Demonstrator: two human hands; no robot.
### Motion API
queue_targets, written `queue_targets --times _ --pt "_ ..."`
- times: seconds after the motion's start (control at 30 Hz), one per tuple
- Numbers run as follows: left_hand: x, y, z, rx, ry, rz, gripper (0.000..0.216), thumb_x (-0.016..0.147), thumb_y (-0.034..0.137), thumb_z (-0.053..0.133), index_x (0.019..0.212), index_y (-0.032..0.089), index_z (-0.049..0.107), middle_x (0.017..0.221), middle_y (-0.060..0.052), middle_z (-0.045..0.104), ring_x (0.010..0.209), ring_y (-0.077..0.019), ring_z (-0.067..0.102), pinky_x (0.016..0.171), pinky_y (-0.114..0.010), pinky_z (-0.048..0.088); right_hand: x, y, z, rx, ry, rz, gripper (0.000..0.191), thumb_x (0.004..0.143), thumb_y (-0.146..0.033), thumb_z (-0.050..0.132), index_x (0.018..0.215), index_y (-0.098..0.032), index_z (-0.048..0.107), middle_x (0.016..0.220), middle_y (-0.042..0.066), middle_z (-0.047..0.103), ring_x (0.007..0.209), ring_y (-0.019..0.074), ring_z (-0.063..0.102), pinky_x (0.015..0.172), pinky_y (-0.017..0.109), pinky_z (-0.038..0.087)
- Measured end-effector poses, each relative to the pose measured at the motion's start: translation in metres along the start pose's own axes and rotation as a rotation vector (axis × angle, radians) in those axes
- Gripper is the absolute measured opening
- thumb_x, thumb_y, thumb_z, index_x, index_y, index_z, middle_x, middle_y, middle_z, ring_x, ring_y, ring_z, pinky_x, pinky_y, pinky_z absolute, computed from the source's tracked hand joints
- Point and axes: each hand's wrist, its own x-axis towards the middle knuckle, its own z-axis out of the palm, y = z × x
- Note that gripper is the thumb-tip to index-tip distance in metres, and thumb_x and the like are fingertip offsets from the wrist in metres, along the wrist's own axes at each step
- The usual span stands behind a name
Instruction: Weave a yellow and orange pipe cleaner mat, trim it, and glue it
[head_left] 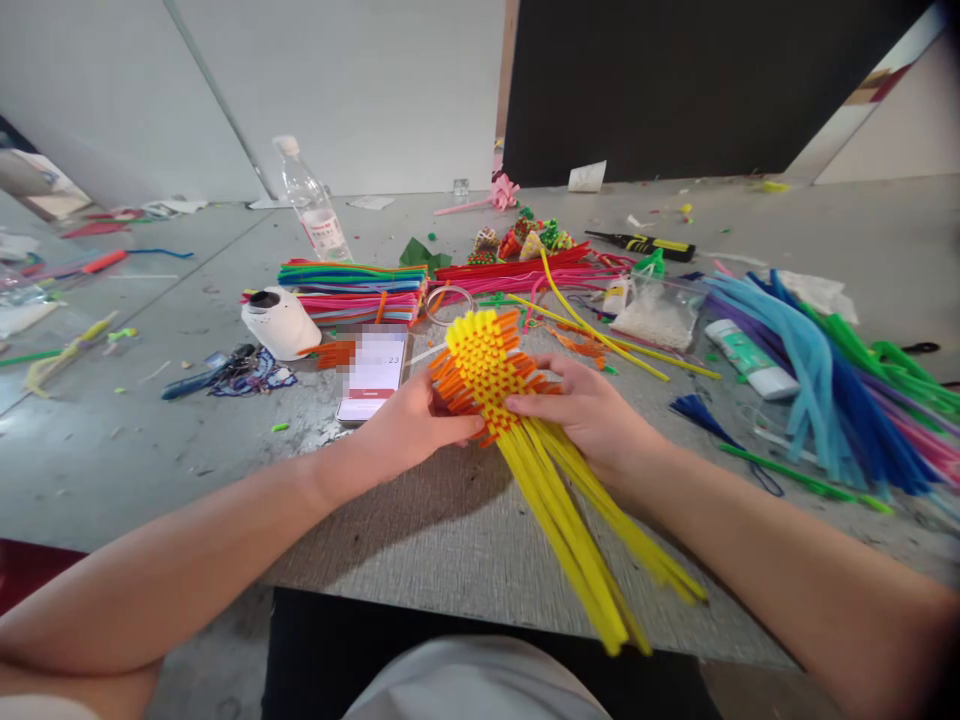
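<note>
Woven pipe-cleaner piece (491,368) in both hands

The yellow-and-orange weave is raised above the grey worktop (420,545), near its front edge, with a shadow beneath it. The left hand (409,415) has its grip closed on the weave's left side, thumb across the front near the bottom. The right hand (596,405) grips the opposite side, its thumb lying flat on the checked surface. Orange ends bristle from both sides, while long unwoven yellow strands (562,540) trail from the bottom toward the person, the farthest tips reaching the worktop's front edge in this view.

Just beyond the left hand lies a smartphone (375,372), screen up. Behind it are stacked multicoloured pipe cleaners (352,290) and an upright clear plastic bottle (322,220). Past the right hand sits a clear bag of small white pieces (660,312); farther right, a white-and-green tube (750,358) lies beside light-blue pipe cleaners (814,370).
</note>
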Motion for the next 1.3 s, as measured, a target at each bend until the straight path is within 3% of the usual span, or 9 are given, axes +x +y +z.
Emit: queue_targets --times 0.1,0.2,0.4,0.53,0.83,1.03,1.13,1.3 --pt "0.001 0.0 0.001 -0.025 -0.016 -0.012 0.03 0.08 0.021 0.078 0.106 0.017 0.063 0.088 -0.002 0.07 0.072 -0.0124 0.063 0.065 -0.027 0.052 -0.005 0.0 0.004 0.051 -0.08 0.03 0.042 0.073 -0.025 0.09 0.111 -0.024 0.072 0.098 0.007 0.084 0.077 0.026 0.08 0.072 0.04 0.064" --pt "0.001 -0.002 0.003 -0.073 0.025 -0.034 0.041 0.081 0.02 0.079 0.117 0.019 0.06 0.095 -0.002 0.073 0.078 -0.0134 0.066 0.067 -0.026 0.052 -0.009 0.003 0.009 0.039 -0.161 0.034 0.035 0.071 -0.023 0.092 0.103 -0.022 0.078 0.099 0.007 0.084 0.082 0.0251 0.079 0.081 0.04 0.064" --pt "0.0 -0.005 0.005 -0.068 0.016 -0.049 0.04 0.081 0.019 0.078 0.116 0.018 0.059 0.089 0.0 0.071 0.075 -0.0129 0.065 0.065 -0.025 0.05 -0.007 0.013 0.013 0.086 -0.118 0.007 0.04 0.06 -0.019 0.098 0.097 -0.021 0.08 0.093 0.005 0.084 0.084 0.0246 0.079 0.088 0.04 0.063" --pt "0.0 -0.003 0.006 -0.093 0.036 -0.035 0.041 0.079 0.018 0.078 0.116 0.017 0.061 0.09 -0.001 0.07 0.076 -0.0129 0.063 0.066 -0.026 0.049 -0.005 0.015 0.012 0.081 -0.163 -0.027 0.043 0.06 -0.022 0.099 0.099 -0.02 0.081 0.094 0.006 0.085 0.086 0.0247 0.08 0.089 0.04 0.064" --pt "-0.001 0.0 0.009 -0.127 0.053 0.014 0.032 0.079 0.018 0.076 0.108 0.016 0.063 0.087 0.001 0.067 0.078 -0.0133 0.062 0.068 -0.026 0.049 -0.007 0.012 0.013 0.035 -0.164 -0.018 0.038 0.06 -0.027 0.1 0.093 -0.02 0.081 0.089 0.007 0.084 0.083 0.026 0.079 0.084 0.041 0.064" --pt "-0.001 -0.006 0.004 0.05 -0.048 -0.053 0.016 0.083 0.027 0.073 0.09 0.015 0.063 0.078 0.001 0.063 0.074 -0.0138 0.059 0.069 -0.029 0.047 -0.008 0.013 0.013 0.004 -0.172 -0.043 0.039 0.059 -0.026 0.1 0.093 -0.021 0.08 0.091 0.005 0.085 0.084 0.0259 0.08 0.088 0.042 0.064" --pt "-0.001 -0.009 0.0 0.089 -0.036 -0.036 0.017 0.085 0.029 0.072 0.092 0.015 0.064 0.08 0.0 0.064 0.073 -0.0138 0.058 0.069 -0.03 0.047 -0.009 0.012 0.014 0.009 -0.176 -0.038 0.04 0.061 -0.027 0.099 0.096 -0.021 0.081 0.092 0.005 0.085 0.085 0.025 0.08 0.088 0.04 0.064" --pt "0.001 -0.009 0.001 -0.016 -0.036 0.037 0.012 0.085 0.022 0.072 0.095 0.017 0.067 0.089 -0.001 0.072 0.081 -0.0149 0.066 0.079 -0.031 0.054 -0.01 0.011 0.012 0.042 -0.127 0.029 0.041 0.063 -0.028 0.098 0.1 -0.022 0.081 0.092 0.005 0.085 0.073 0.0211 0.078 0.072 0.035 0.063"
